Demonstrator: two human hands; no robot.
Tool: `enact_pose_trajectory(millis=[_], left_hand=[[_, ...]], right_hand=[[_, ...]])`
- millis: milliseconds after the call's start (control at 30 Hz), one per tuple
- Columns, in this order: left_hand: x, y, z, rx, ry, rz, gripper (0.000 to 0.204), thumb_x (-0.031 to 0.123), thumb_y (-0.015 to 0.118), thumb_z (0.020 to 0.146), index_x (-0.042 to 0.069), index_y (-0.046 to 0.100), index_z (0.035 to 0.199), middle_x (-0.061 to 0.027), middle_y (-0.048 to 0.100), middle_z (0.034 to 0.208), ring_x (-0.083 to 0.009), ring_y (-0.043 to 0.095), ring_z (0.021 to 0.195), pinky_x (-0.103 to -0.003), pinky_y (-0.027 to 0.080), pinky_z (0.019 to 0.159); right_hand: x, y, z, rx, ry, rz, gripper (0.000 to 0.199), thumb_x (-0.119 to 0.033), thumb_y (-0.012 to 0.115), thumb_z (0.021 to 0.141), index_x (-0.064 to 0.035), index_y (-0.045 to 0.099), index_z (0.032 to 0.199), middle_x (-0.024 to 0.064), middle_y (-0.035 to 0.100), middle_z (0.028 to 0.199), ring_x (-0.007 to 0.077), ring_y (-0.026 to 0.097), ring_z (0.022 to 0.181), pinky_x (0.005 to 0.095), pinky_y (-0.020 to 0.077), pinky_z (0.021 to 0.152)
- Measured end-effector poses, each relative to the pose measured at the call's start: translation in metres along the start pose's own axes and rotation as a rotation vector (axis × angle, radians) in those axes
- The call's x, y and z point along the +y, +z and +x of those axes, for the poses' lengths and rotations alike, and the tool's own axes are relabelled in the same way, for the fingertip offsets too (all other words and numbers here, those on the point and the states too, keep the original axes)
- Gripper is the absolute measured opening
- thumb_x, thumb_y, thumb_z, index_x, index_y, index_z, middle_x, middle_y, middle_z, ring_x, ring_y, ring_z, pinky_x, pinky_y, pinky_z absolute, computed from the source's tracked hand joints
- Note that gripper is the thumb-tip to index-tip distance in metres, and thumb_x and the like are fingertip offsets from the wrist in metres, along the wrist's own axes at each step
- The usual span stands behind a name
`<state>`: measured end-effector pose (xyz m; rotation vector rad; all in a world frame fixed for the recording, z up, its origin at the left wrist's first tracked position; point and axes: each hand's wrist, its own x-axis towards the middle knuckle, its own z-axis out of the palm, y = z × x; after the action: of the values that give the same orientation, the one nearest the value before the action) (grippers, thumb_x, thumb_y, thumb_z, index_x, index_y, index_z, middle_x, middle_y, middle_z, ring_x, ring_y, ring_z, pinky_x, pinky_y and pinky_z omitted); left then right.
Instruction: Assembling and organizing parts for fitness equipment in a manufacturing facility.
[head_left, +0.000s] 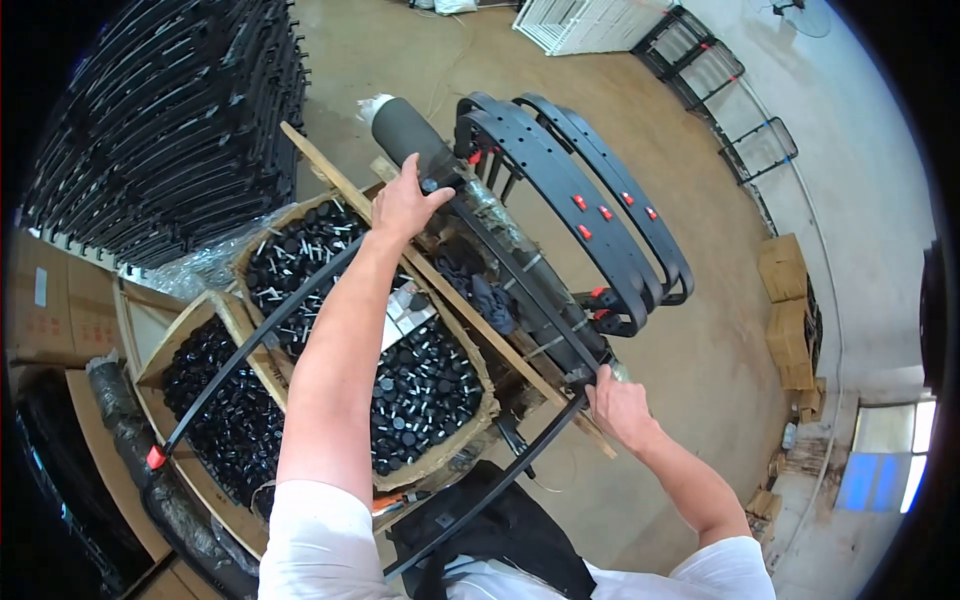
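Note:
A black U-shaped metal tube frame [512,265] lies across the padded rail in front of me, its two legs reaching back toward my left and my body. A red tip [156,457] ends the left leg. My left hand [402,208] is closed on the frame's far left corner, thumb out beside a small round black part; some fingers are hidden. At the opposite corner, my right hand [618,405] grips the tube near the rail's end. The rail [405,135] is wrapped in dark foam and clear film.
Under my left arm, cardboard bins [490,405] hold many black-headed bolts and small black parts. A wooden strip [520,370] crosses them. Curved black frames with red clips [560,165] hang beyond the rail. Stacked black frames [180,130] rise at left; cartons [790,340] stand along the right wall.

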<state>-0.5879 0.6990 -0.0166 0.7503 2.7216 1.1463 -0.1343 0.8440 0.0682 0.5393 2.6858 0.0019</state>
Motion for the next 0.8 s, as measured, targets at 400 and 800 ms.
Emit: enact_pose_trajectory(millis=[400,800], left_hand=[[0.023,-0.043,0.012,0.029,0.129,0.264,0.043,0.047,0.066,0.102,0.005,0.071,0.108,-0.0221,0.077,0.106,-0.0374,0.076,0.1,-0.053,0.06,0.086],[-0.02,-0.082,-0.081,0.256,0.246,-0.11,0.056,0.013,0.07,0.094,0.003,0.051,0.146,-0.0236,0.065,0.13,-0.0416,0.06,0.124,-0.049,0.048,0.107]], right_hand=[[0.003,0.0,-0.002,0.027,0.096,0.011,0.033,-0.032,0.057,0.106,0.0003,0.05,0.105,0.0211,0.07,0.068,0.0409,0.073,0.064,0.0506,0.0579,0.057],[0.002,-0.032,0.062,-0.127,-0.2,-0.217,0.03,-0.032,0.06,0.102,-0.0031,0.062,0.095,0.0205,0.074,0.081,0.0394,0.075,0.077,0.051,0.0596,0.07]])
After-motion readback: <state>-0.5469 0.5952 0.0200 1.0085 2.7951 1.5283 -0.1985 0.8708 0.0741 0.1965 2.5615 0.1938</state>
